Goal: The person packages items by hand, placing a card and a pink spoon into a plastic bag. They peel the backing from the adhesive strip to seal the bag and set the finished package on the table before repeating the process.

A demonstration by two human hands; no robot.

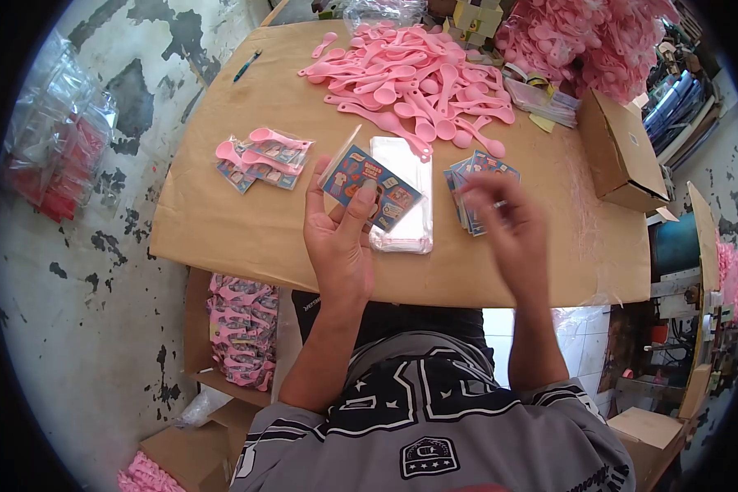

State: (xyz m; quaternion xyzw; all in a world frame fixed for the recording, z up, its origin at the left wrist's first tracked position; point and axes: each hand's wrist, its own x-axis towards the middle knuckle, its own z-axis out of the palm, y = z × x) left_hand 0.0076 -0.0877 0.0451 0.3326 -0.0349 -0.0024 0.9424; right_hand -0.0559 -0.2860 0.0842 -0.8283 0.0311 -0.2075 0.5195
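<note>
My left hand (342, 246) pinches a blue printed card (397, 201) between thumb and fingers, tilted above the table, with a clear edge standing up at its upper left. Below it lies a stack of clear plastic sleeves (403, 238) with a shiny white surface. My right hand (516, 230) hovers over a small fanned stack of similar blue cards (470, 221), its fingers curled and smeared by motion. A few bagged pink spoons with cards (274, 156) lie left of my left hand. Beyond both hands spreads a heap of loose pink spoons (418, 82).
A pen (247, 66) lies at the table's far left. An opened cardboard box (623, 152) stands at the right edge, near a big bag of pink spoons (586, 41). Below the left side, a carton holds packed spoons (244, 332). Plastic bags (61, 131) hang at far left.
</note>
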